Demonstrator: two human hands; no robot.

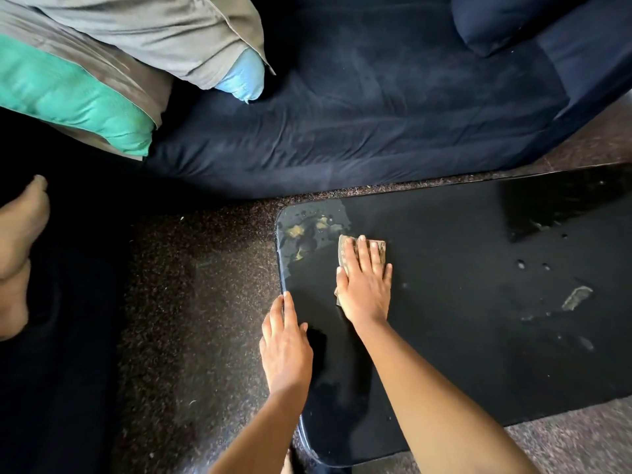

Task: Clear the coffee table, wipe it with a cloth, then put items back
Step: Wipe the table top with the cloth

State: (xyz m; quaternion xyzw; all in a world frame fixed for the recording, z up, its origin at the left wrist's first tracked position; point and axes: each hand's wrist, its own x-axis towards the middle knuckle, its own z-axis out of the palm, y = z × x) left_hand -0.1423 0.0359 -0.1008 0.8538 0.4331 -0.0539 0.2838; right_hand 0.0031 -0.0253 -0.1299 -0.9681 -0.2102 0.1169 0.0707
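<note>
Wiping is the step in hand: left hand lies flat, fingers spread, gripping nothing, steadying the black coffee table at its left edge, while right hand, fingers flat & extended, presses the tan cloth onto the top near the far-left corner. Best done w/ even palm pressure, overlapping strokes, taking the wet smear just left of the cloth first, then droplets & streaks further right. Speckled dark floor lies left of the table, navy sofa w/ green pillow beyond; tabletop holds no items.
</note>
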